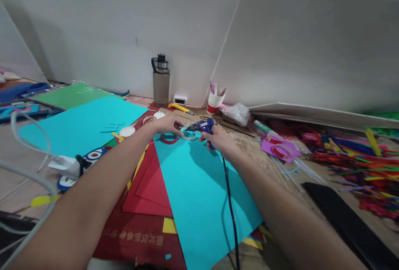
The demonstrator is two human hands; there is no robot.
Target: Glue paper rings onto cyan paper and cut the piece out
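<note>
Above the turquoise sheet (199,187), the right hand (217,138) is gripping a glue gun (206,125) running sideways, nozzle (192,127) pointing toward the left hand (170,124), blue body showing a red light (204,128). Can't tell if lefty's pinching the pale ring (189,138).

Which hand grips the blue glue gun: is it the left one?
No, the right hand grips the blue glue gun, while the left hand is near its tip.

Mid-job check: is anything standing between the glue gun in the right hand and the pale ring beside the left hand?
Nothing visible does. The glue gun, held in the right hand, points toward the pale ring and left hand; the red ring lies left of the pale one.
</note>
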